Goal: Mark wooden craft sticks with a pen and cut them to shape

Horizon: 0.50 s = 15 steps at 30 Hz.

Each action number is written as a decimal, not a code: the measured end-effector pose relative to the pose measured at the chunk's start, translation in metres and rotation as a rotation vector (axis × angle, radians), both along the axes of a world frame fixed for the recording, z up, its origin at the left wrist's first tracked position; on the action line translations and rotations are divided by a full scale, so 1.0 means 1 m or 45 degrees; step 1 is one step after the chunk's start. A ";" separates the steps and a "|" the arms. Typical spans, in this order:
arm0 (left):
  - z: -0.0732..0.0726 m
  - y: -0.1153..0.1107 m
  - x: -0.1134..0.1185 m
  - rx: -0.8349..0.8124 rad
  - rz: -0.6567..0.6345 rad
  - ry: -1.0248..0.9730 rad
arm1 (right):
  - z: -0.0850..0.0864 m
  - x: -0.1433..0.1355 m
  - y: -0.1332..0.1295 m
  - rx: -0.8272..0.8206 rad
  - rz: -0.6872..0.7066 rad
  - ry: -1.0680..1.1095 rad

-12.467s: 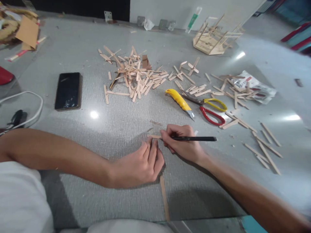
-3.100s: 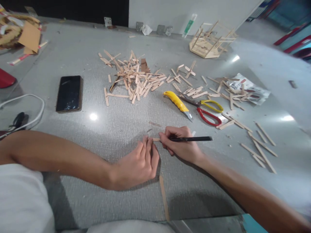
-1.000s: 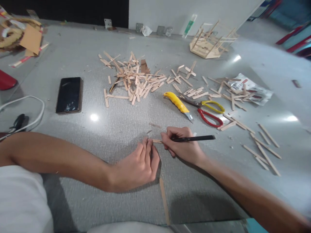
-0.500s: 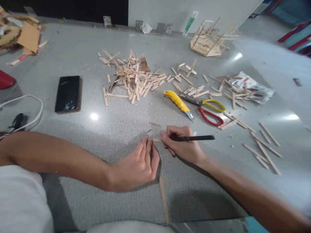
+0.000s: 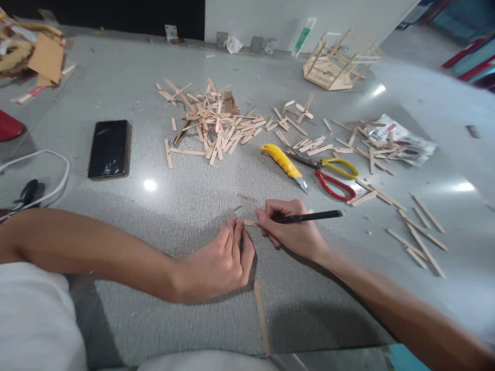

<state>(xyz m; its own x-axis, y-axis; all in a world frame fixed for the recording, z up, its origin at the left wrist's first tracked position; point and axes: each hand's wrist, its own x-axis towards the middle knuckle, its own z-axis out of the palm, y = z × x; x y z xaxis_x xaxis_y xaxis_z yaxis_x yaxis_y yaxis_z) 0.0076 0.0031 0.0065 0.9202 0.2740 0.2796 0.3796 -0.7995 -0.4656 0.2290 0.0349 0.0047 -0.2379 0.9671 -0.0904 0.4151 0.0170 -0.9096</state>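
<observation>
My right hand (image 5: 290,226) is closed round a black pen (image 5: 309,217), its back end pointing right. A small wooden stick piece (image 5: 250,223) lies flat on the grey table (image 5: 154,330), between my two hands. The fingertips of my left hand (image 5: 228,256) press on its left end, fingers bent and together. The pen's tip is hidden by my right fingers, close to the stick piece. Beyond my right hand lie a yellow-handled knife (image 5: 281,162) and scissors (image 5: 335,195) with one red and one yellow handle.
A pile of wooden sticks (image 5: 216,121) lies farther back, with more sticks (image 5: 419,237) at the right. A phone (image 5: 109,149) is at the left, near a white cable (image 5: 58,191). A wooden stick frame (image 5: 328,77) stands at the back right.
The back end of the pen has tilted slightly away from me. My left hand stays in nearly the same place.
</observation>
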 end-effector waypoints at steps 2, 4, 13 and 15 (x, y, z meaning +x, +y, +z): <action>0.000 0.000 0.000 -0.011 -0.003 0.004 | 0.002 -0.001 -0.001 0.009 -0.010 0.014; 0.001 0.000 0.000 -0.017 -0.006 0.000 | 0.002 -0.001 -0.001 0.040 -0.001 0.010; 0.004 0.001 0.001 0.006 -0.005 -0.008 | 0.002 -0.008 0.004 -0.037 0.020 0.079; 0.003 0.000 0.001 0.010 -0.004 -0.010 | 0.002 -0.008 0.004 -0.048 0.026 0.092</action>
<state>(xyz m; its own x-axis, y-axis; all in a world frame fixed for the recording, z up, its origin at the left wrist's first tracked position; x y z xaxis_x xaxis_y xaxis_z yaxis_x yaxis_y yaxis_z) 0.0089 0.0035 0.0095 0.9189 0.2687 0.2889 0.3805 -0.7972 -0.4687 0.2206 0.0386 0.0069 -0.2644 0.9583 -0.1083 0.3480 -0.0099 -0.9374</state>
